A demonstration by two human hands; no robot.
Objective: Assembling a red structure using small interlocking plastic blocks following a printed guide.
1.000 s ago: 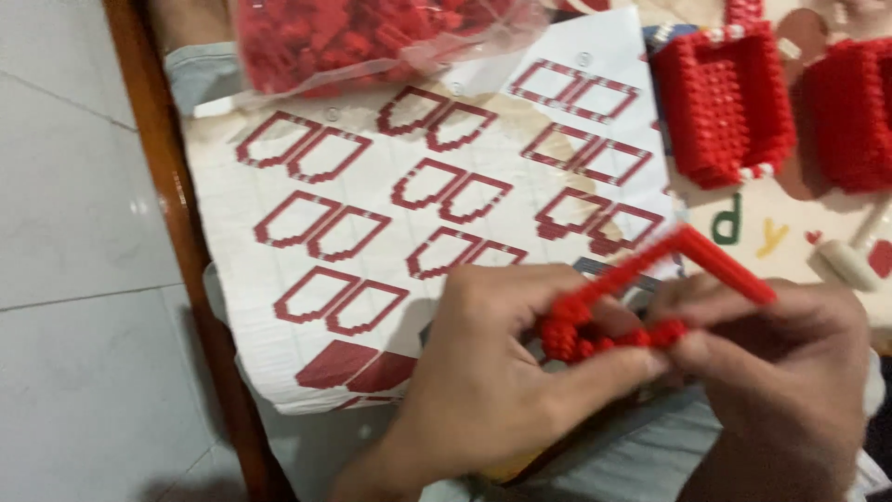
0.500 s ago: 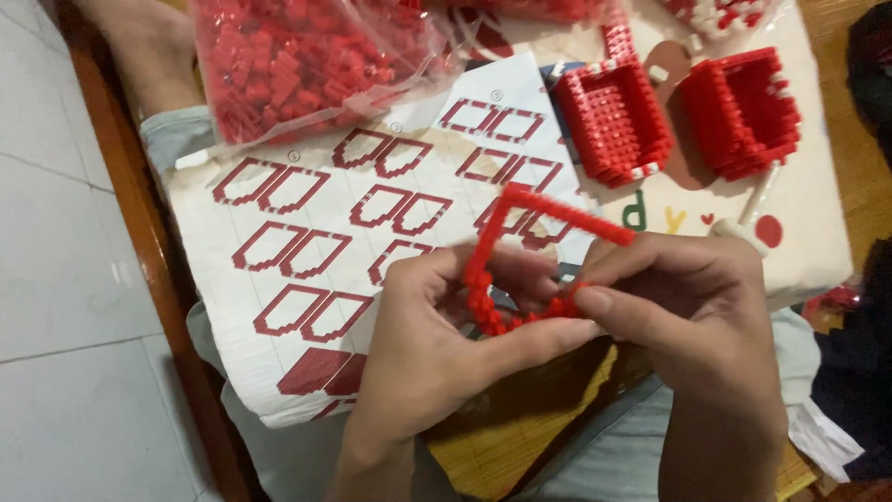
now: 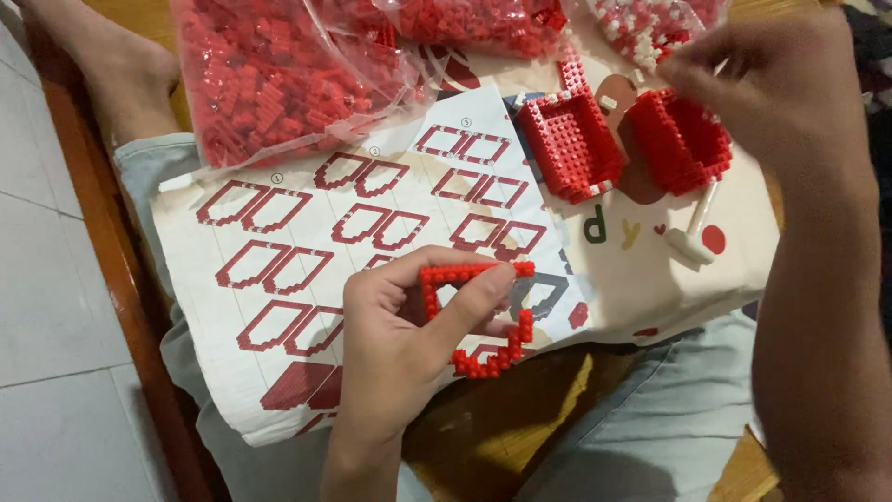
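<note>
A printed instruction sheet [image 3: 307,232] of red outlines covers the lap above a wooden bench [image 3: 102,232]. Half a second ago both hands gripped the red brick frame [image 3: 483,321]; now only the left hand [image 3: 409,344] pinches it over the sheet, its outline unclosed, one side open. The right hand [image 3: 780,84] has lifted to the bag of mixed bricks [image 3: 650,23], fingers curled; its contents I cannot tell.

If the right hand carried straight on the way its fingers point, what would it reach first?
Probably the clear bag of mixed red and white bricks just beyond the right hand; its height above the bag is unclear.
</note>
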